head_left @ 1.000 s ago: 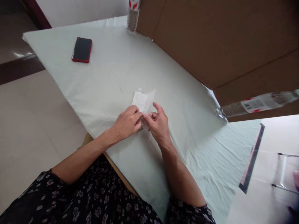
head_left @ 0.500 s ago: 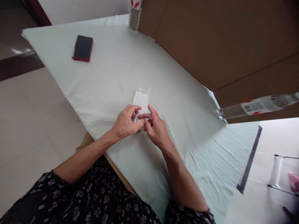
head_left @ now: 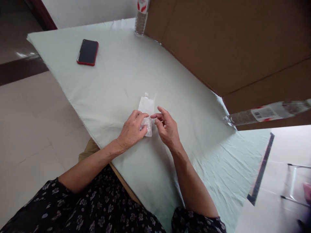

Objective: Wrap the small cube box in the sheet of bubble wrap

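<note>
A small clear and white plastic packet (head_left: 146, 104) with a narrow tab at its top lies on the cloth in front of me. My left hand (head_left: 133, 127) is curled over the packet's left side, its index finger and thumb gripping the lower half and hiding part of it. Just right of the packet is my right hand (head_left: 167, 127), fingers bent and apart. Nothing shows between the right fingers, and a small gap separates them from my left fingertips.
A pale green cloth (head_left: 114, 81) covers the table. At the back left lies a dark phone (head_left: 87, 52) in a red case. A large brown cardboard panel (head_left: 218, 42) stands at the right, with water bottles (head_left: 140, 22) at its edges, one (head_left: 264, 111) near the right side.
My right hand has drawn away to the right from the packet and my left fingers, and its fingers have spread. More of the packet's lower end shows. The view has shifted slightly.
</note>
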A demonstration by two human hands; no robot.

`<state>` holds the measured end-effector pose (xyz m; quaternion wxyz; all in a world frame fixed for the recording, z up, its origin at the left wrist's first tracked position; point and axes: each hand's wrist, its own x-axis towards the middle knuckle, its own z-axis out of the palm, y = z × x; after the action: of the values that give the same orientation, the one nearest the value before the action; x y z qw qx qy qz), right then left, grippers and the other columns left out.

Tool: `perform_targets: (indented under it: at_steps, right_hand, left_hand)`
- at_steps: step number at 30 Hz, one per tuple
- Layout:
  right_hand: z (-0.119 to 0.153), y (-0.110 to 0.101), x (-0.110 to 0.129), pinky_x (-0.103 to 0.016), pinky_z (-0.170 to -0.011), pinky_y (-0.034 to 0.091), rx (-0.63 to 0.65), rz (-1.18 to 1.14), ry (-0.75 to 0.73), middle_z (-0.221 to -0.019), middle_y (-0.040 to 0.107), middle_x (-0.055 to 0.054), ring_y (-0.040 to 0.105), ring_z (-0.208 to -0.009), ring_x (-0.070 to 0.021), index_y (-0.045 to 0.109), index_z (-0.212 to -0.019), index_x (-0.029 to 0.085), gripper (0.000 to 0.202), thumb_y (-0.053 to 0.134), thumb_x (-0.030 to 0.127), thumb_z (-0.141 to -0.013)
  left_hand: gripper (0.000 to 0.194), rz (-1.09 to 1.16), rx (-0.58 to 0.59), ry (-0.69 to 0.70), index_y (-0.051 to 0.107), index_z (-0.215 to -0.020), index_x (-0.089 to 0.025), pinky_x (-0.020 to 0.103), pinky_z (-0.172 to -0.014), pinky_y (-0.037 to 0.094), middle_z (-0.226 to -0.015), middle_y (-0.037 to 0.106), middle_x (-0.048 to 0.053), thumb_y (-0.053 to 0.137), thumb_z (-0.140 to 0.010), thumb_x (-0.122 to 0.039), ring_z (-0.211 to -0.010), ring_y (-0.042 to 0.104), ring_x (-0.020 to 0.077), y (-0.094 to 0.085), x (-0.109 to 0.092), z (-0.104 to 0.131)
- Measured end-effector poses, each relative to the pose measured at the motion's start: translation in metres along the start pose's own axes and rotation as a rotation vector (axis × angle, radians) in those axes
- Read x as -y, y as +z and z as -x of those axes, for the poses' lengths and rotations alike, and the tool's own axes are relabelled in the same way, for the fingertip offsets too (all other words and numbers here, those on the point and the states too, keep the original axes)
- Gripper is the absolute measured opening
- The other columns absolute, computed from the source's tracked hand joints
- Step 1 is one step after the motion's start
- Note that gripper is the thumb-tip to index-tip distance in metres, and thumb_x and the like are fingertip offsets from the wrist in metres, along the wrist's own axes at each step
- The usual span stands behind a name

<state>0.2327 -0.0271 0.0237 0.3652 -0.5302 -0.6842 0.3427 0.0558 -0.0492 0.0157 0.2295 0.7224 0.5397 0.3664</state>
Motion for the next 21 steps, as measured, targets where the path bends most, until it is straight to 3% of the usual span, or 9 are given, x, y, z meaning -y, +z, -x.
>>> perform_targets:
  at_steps: [6, 10, 14, 17, 21]
  right_hand:
    - [-0.016, 0.006, -0.016, -0.039, -0.091, 0.053, 0.135, 0.052, -0.072, -0.106, 0.077, -0.006, 0.070, -0.097, -0.0201, 0.056, -0.140, 0.021, 0.051, 0.050, 0.022, -0.090]
    - [-0.019, 0.005, -0.021, -0.033, -0.077, 0.053, 0.050, -0.040, -0.020, -0.106, 0.076, -0.007, 0.064, -0.078, -0.0155, 0.060, -0.133, 0.020, 0.047, 0.056, 0.030, -0.087]
    - [-0.030, 0.000, -0.028, -0.032, -0.066, 0.052, -0.066, -0.142, 0.176, -0.108, 0.073, -0.009, 0.060, -0.070, -0.0136, 0.063, -0.122, 0.017, 0.048, 0.066, 0.040, -0.080]
    - [-0.047, 0.002, -0.031, -0.029, -0.057, 0.048, 0.005, -0.210, 0.308, -0.093, 0.072, -0.006, 0.060, -0.065, -0.0144, 0.063, -0.117, 0.015, 0.053, 0.073, 0.044, -0.073]
    - [-0.071, 0.011, -0.031, -0.025, -0.051, 0.037, 0.110, -0.219, 0.329, -0.066, 0.059, 0.004, 0.048, -0.055, -0.0113, 0.067, -0.099, 0.016, 0.042, 0.077, 0.043, -0.068]
  left_hand:
    - [0.032, -0.203, 0.008, 0.249, 0.069, -0.113, -0.018, 0.034, -0.088, 0.056, -0.131, 0.064, 0.011, 0.052, -0.087, -0.007, -0.098, 0.066, 0.0199, -0.001, 0.001, -0.003]
    - [0.029, -0.249, 0.074, 0.302, 0.071, -0.107, -0.017, 0.035, -0.086, 0.055, -0.112, 0.073, 0.008, 0.051, -0.089, -0.006, -0.094, 0.065, 0.0213, -0.003, 0.003, -0.006]
    - [0.031, -0.236, 0.075, 0.297, 0.071, -0.108, -0.017, 0.034, -0.082, 0.054, -0.108, 0.074, 0.007, 0.051, -0.088, -0.006, -0.090, 0.063, 0.0205, -0.004, 0.005, -0.008]
    - [0.031, -0.211, 0.073, 0.294, 0.071, -0.108, -0.017, 0.034, -0.083, 0.054, -0.110, 0.074, 0.007, 0.050, -0.088, -0.006, -0.091, 0.063, 0.0205, -0.003, 0.005, -0.007]
    - [0.032, -0.186, 0.091, 0.259, 0.070, -0.109, -0.017, 0.036, -0.084, 0.054, -0.108, 0.074, 0.007, 0.050, -0.087, -0.006, -0.092, 0.062, 0.0217, -0.002, 0.007, -0.006]
